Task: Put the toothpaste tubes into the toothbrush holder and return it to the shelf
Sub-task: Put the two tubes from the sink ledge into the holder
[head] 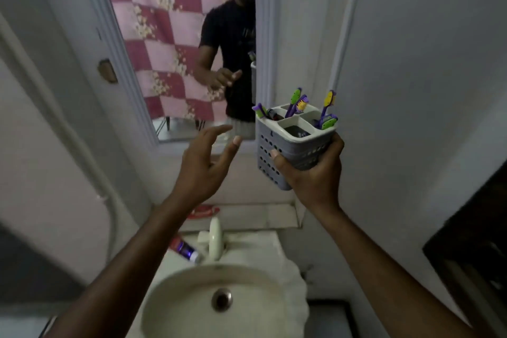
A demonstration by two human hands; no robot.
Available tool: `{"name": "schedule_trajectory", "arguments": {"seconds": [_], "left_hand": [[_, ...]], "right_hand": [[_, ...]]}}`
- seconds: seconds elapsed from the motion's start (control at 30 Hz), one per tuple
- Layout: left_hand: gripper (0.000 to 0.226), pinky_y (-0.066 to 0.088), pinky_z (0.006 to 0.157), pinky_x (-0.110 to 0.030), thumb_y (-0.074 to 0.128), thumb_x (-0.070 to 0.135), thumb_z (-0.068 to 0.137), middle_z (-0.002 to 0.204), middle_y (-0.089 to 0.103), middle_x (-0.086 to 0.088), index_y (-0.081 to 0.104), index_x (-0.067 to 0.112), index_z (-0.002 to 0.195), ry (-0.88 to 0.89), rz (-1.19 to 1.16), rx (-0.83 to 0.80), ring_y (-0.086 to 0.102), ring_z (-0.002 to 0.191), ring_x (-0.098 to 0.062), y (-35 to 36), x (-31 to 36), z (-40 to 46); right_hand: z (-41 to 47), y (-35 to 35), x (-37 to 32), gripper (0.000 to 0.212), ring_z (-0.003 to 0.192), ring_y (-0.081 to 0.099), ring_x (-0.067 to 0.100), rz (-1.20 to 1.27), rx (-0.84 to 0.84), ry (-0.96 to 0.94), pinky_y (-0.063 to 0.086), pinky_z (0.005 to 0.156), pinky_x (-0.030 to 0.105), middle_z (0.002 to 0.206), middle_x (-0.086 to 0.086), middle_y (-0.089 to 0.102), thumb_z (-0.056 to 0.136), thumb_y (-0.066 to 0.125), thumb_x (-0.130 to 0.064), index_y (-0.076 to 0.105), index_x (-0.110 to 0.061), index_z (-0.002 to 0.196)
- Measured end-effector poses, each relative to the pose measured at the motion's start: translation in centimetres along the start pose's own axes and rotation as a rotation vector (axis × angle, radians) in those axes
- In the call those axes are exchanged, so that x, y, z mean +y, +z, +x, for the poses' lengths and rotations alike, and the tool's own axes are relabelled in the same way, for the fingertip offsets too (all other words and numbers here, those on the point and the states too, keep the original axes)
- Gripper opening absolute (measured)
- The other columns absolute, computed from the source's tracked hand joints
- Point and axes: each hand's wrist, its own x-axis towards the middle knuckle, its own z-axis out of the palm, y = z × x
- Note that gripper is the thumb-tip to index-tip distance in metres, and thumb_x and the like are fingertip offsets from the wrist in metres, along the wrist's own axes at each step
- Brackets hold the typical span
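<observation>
My right hand (312, 173) grips a grey perforated toothbrush holder (290, 145) with a white divided top, held in the air above the shelf. Several purple, green and yellow toothbrushes (297, 103) stick out of it. My left hand (204, 162) hovers to its left, fingers spread, holding nothing. A red toothpaste tube (204, 212) lies on the white shelf (263, 217) under my left wrist. A second tube, red and purple with a white cap (184, 250), lies on the sink ledge left of the tap.
A white tap (215, 239) stands behind the round sink basin (175, 299). A mirror (175, 57) in a white frame hangs on the wall ahead and reflects a person and a pink checked curtain. A dark object (472, 241) juts in at the right.
</observation>
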Motion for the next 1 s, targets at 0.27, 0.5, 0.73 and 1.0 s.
{"name": "schedule_trajectory", "arguments": {"seconds": [0.27,0.5,0.73,1.0], "left_hand": [[0.033,0.049,0.074,-0.002,0.065,0.043,0.107,0.121,0.072,0.012,0.07,0.025,0.134,-0.271,-0.042,-0.065,0.067,0.109,0.009,2.7,-7.3,-8.2],[0.017,0.057,0.084,-0.035,0.068,0.016,0.103,0.102,0.079,-0.002,0.077,0.014,0.117,-0.482,0.175,-0.331,0.073,0.089,-0.022,3.1,-19.0,-13.2],[0.045,0.047,0.109,-0.041,0.075,0.026,0.096,0.144,0.057,-0.003,0.065,0.023,0.139,-0.335,0.615,-0.876,0.049,0.14,-0.027,3.0,-27.4,-15.6],[0.044,0.026,0.125,-0.051,0.071,0.027,0.096,0.149,0.056,0.001,0.058,0.028,0.138,-0.03,0.77,-1.016,0.047,0.14,-0.026,3.2,-31.6,-14.3]], "right_hand": [[-6.5,2.0,8.0,0.112,0.104,0.063,-0.024,-0.072,-0.199,0.245,0.05,0.082,0.004,0.126,-0.016,0.068,0.053,0.098,-0.061,0.045,-0.015,0.14],[-13.1,5.3,12.6,0.12,0.13,0.066,0.033,-0.365,-0.243,0.37,0.06,0.095,0.047,0.144,0.002,0.065,0.051,0.089,-0.081,0.044,-0.026,0.148],[-18.1,9.2,16.6,0.134,0.133,0.068,0.034,-0.442,-0.235,0.589,0.06,0.094,0.042,0.149,0.006,0.064,0.046,0.088,-0.084,0.038,-0.019,0.152],[-20.1,11.1,18.1,0.136,0.135,0.068,0.025,-0.353,-0.157,0.665,0.062,0.103,0.04,0.154,0.004,0.063,0.05,0.108,-0.063,0.034,-0.013,0.152]]}}
